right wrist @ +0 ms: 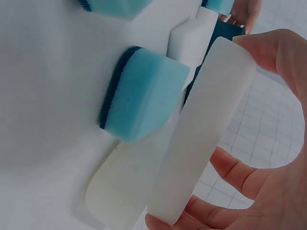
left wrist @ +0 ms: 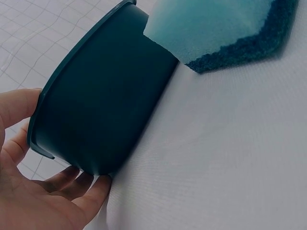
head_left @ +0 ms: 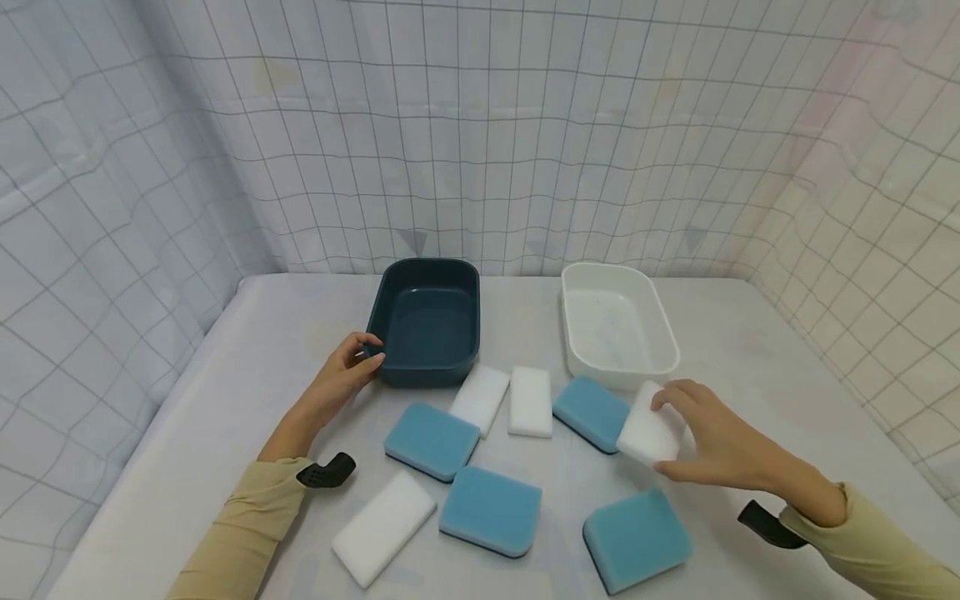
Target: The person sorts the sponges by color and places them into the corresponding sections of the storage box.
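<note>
In the head view my left hand (head_left: 341, 379) grips the near left corner of a dark blue plastic tub (head_left: 427, 377), its fingers at the rim and against the outer wall. The left wrist view shows several fingertips on that wall (left wrist: 96, 110). My right hand (head_left: 723, 442) holds a white melamine sponge (head_left: 648, 427) in the air, pinched by its ends between thumb and fingers. In the right wrist view the white sponge (right wrist: 204, 129) is seen edge-on. Below it lies a blue scrub sponge (head_left: 591, 412), just in front of a white plastic tub (head_left: 622, 377).
Three white sponges lie on the white-covered table: one (head_left: 480, 398) by the dark tub, one (head_left: 530, 402) beside it, one (head_left: 384, 527) nearer. More blue scrub sponges (head_left: 432, 440) (head_left: 491, 510) (head_left: 637, 540) are spread around. A gridded curtain (head_left: 480, 167) closes off the back and sides.
</note>
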Available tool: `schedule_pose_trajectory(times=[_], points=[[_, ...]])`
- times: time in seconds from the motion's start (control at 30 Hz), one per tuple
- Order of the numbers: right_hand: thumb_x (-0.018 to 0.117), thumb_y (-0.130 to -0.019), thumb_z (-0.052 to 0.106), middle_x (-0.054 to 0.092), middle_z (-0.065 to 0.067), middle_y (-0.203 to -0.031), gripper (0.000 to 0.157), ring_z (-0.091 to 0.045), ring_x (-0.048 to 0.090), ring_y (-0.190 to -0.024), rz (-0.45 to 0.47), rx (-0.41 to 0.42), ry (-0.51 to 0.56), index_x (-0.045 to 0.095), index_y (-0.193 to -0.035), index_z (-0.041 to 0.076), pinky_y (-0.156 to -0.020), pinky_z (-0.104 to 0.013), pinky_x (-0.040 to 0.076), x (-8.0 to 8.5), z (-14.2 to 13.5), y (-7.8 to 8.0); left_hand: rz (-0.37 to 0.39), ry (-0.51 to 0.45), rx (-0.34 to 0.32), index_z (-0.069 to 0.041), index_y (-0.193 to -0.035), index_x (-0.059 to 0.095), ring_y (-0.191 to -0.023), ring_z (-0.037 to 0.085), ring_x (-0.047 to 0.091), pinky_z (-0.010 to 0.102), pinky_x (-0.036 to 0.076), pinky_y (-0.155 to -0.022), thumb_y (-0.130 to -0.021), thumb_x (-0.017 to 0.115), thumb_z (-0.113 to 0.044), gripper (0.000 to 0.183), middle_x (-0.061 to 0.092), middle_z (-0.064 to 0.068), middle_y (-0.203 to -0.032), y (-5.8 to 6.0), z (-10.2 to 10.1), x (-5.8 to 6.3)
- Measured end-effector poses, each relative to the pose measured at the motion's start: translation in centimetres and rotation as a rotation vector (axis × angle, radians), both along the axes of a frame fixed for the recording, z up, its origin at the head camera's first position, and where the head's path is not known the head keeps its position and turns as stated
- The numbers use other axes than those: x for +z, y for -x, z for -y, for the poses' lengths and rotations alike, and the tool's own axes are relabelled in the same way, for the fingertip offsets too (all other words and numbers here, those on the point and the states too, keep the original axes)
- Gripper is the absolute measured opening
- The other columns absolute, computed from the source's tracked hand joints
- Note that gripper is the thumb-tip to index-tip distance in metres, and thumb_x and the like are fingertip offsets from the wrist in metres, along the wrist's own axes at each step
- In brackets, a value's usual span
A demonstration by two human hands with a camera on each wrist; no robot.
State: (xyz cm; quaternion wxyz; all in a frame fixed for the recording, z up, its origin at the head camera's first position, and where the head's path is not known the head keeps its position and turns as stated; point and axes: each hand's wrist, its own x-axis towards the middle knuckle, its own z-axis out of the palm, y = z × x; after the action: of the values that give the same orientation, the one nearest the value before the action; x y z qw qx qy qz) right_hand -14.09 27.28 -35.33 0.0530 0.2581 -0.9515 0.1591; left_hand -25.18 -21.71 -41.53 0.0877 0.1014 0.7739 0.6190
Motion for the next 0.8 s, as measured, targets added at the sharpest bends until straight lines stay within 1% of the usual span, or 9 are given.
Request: schedule_pose_trajectory(times=[0.13, 0.23, 0.4, 0.53, 0.63, 0.8], points=[[0.082, -0.064, 0.029, 0.048, -0.014, -0.120, 0.057, -0.027, 0.046, -0.104, -0.018, 0.035, 0.008, 0.049, -0.109, 0.016, -0.071, -0.036, 0.045, 0.3, 1.0, 0.8, 0.011, 0.015, 0.003, -0.006, -0.128, 0.033, -0.116, 0.009, 0.040, 0.019, 0.041, -0.096, -0.097, 0.051, -0.032, 0.044, 0.023, 0.012, -0.147, -0.1, 0.1, 0.0], [0.081, -0.064, 0.028, 0.048, -0.014, -0.120, 0.056, -0.027, 0.046, -0.105, -0.039, 0.058, 0.009, 0.049, -0.108, 0.015, -0.074, -0.040, 0.045, 0.5, 1.7, 1.3, 0.010, 0.018, 0.004, -0.006, -0.128, 0.033, -0.117, 0.010, 0.040, 0.021, 0.040, -0.098, -0.097, 0.051, -0.032, 0.044, 0.023, 0.012, -0.148, 0.0, 0.1, 0.1], [0.080, -0.064, 0.026, 0.049, -0.013, -0.120, 0.055, -0.023, 0.046, -0.106, -0.074, 0.085, 0.000, 0.050, -0.109, 0.013, -0.078, -0.041, 0.046, 0.9, 2.7, 2.2, 0.014, 0.007, 0.003, -0.008, -0.125, 0.034, -0.114, 0.009, 0.040, 0.019, 0.040, -0.097, -0.097, 0.051, -0.031, 0.041, 0.022, 0.011, -0.147, 0.1, -0.1, 0.0], [0.079, -0.064, 0.026, 0.048, -0.014, -0.123, 0.055, -0.025, 0.046, -0.109, -0.060, 0.084, -0.001, 0.050, -0.109, 0.013, -0.082, -0.043, 0.046, 1.2, 3.6, 3.0, 0.017, -0.009, 0.002, -0.009, -0.124, 0.035, -0.115, 0.009, 0.039, 0.017, 0.039, -0.096, -0.097, 0.051, -0.031, 0.039, 0.021, 0.011, -0.148, 0.1, 0.0, 0.0], [0.078, -0.065, 0.026, 0.048, -0.017, -0.125, 0.055, -0.029, 0.045, -0.112, -0.051, 0.093, 0.008, 0.050, -0.109, 0.011, -0.085, -0.046, 0.045, 1.4, 4.3, 3.5, 0.013, -0.005, 0.004, -0.008, -0.124, 0.034, -0.115, 0.010, 0.039, 0.016, 0.039, -0.095, -0.097, 0.051, -0.031, 0.039, 0.021, 0.012, -0.148, 0.1, 0.1, -0.1], [0.077, -0.068, 0.029, 0.044, -0.022, -0.129, 0.055, -0.035, 0.042, -0.119, -0.035, 0.125, 0.016, 0.049, -0.111, 0.010, -0.090, -0.052, 0.043, 1.7, 5.3, 4.2, 0.006, 0.001, 0.002, -0.007, -0.125, 0.034, -0.116, 0.012, 0.039, 0.023, 0.039, -0.099, -0.096, 0.051, -0.032, 0.042, 0.021, 0.012, -0.148, 0.1, 0.2, -0.2]])
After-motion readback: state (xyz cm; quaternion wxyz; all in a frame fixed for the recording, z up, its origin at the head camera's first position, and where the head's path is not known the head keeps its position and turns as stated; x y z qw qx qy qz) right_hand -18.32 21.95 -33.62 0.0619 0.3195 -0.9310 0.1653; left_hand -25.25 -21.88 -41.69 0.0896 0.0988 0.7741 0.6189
